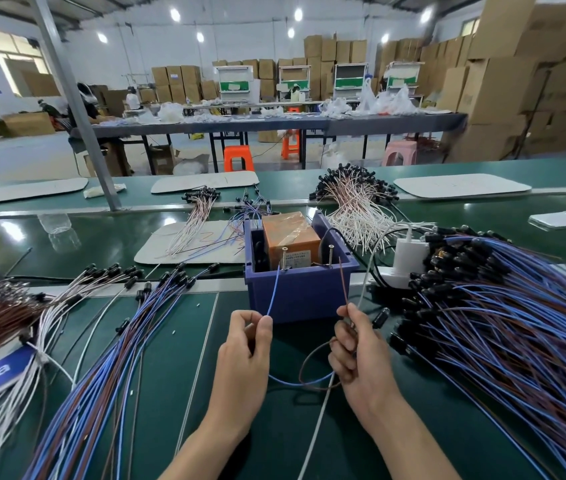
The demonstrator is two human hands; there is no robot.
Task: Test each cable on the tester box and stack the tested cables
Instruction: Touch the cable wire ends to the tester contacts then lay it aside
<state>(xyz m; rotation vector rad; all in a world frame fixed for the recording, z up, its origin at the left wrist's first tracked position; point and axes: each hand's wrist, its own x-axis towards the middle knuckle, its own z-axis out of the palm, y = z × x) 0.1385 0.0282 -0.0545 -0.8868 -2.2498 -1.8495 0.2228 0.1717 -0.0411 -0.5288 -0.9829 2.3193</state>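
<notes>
— Blue lead (273,292) pinched in my left hand (243,348), tip at the box's (300,299) left screw (285,258). Right hand (357,351) pinches the brown lead (343,282), just beside the right screw (330,254).
— Risk?
— I think the brown tip could slip and miss contact. Pile (499,306) crowds my right, stack (108,323) my left; the open belt (281,431) lies between my wrists.

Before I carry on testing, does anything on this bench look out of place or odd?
Only the tester box looks improvised: two bare screws stand on its front rim, and the orange block inside is wrapped in clear tape. Nothing looks spilled or broken.
</notes>
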